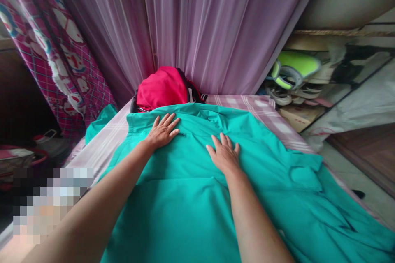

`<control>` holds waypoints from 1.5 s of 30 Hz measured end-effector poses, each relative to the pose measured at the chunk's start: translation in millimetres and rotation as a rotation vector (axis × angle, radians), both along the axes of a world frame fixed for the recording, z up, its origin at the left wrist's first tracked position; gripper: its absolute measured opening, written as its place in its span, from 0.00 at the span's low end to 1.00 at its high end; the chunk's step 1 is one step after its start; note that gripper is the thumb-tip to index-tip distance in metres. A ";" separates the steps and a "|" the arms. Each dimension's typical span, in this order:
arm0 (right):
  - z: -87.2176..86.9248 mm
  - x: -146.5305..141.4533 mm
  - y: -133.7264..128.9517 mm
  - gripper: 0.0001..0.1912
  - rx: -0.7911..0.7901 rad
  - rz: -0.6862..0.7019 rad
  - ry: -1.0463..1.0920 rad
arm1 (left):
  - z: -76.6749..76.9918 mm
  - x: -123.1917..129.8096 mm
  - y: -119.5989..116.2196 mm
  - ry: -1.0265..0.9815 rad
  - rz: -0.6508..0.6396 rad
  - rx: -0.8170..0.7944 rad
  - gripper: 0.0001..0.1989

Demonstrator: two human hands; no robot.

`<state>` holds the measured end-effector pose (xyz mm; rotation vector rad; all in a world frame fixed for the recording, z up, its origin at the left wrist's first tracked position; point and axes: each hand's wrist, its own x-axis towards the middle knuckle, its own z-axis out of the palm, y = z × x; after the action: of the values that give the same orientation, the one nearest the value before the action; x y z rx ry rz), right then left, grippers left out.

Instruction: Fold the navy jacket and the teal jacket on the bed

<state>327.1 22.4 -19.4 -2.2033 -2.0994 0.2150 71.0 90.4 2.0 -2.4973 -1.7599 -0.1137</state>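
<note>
A teal jacket (185, 205) lies spread over a table with a pink checked cloth (271, 115). My left hand (163, 131) rests flat on its far part, fingers stretched out, near a small dark mark on the fabric. To the right, my right hand (224, 153) also lies on the jacket with its fingers spread. Neither hand grips anything. Wrinkles run across the fabric around both hands, and its right side is loosely bunched. Just beyond the jacket's far edge sits a bundle of red and black cloth (163, 88).
Purple curtains (197, 28) hang behind the table; a patterned magenta curtain (61, 49) hangs at left. On the right, shelves hold shoes (279, 95), a bright green visor-like item (296, 65) and a cardboard box (300, 116). A pixelated patch covers the lower left.
</note>
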 end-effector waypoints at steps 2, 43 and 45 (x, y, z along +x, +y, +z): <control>-1.3 0.5 0.9 0.30 0.008 0.002 0.013 | 3.9 5.0 -0.8 -0.001 0.038 -0.012 0.30; 7.2 -16.7 -14.0 0.33 0.000 0.361 0.064 | -18.6 -68.6 -88.1 -0.035 0.478 -0.145 0.34; 5.1 -17.5 -15.9 0.34 -0.065 0.362 0.059 | -17.9 -69.0 -89.0 -0.045 0.469 -0.145 0.34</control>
<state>309.6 6.5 -14.3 -1.8045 -2.4734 0.3724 2.0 1.4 -15.9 -2.1024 -2.3923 -0.0102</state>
